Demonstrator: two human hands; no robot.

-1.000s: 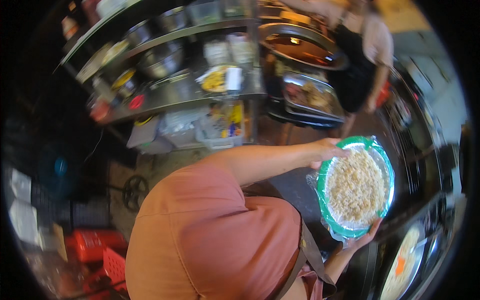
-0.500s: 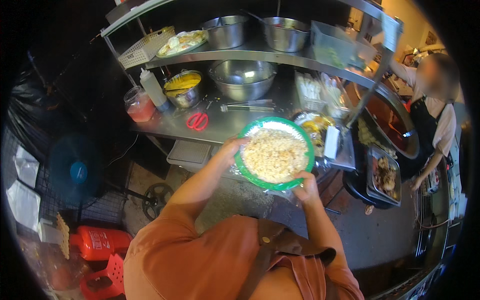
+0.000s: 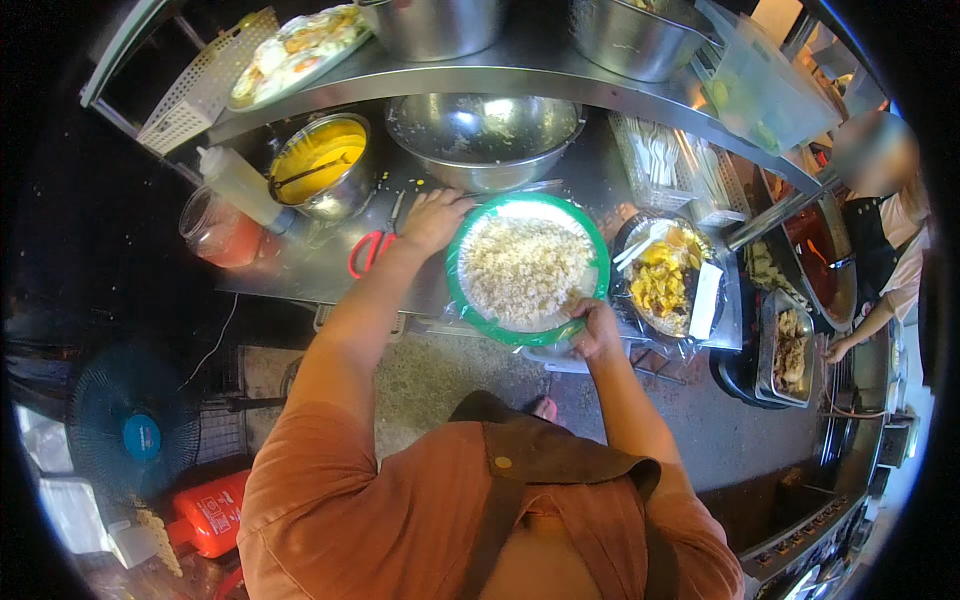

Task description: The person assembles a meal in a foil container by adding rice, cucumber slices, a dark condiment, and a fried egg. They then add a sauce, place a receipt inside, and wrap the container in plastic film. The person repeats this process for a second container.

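A: How is the green-rimmed plate [image 3: 490, 326] held at the front edge of the table [image 3: 310, 262]?

B: The right hand [image 3: 598, 328] is clamped on its near right rim, probably to steady it without pressing the rice [image 3: 528, 265]; I can't tell whether the table bears its weight

A: And the left hand [image 3: 433, 221]?

B: Palm down just beside the plate, fingertips by a thin metal tool [image 3: 545, 185]; whether they've closed on it, I can't tell

A: Which containers come next?

B: Right of the plate, a round dish [image 3: 668, 328] of yellow food; farther back, a steel pot [image 3: 345, 192] of yellow sauce, its handled utensil presumably left in for ready use, and a jar [image 3: 213, 240] of something pink

A: Beyond those?

B: A big steel bowl [image 3: 490, 175], a shelf platter [image 3: 300, 60] of fried eggs, then, by a co-worker, a wide pan [image 3: 815, 228] of red liquid
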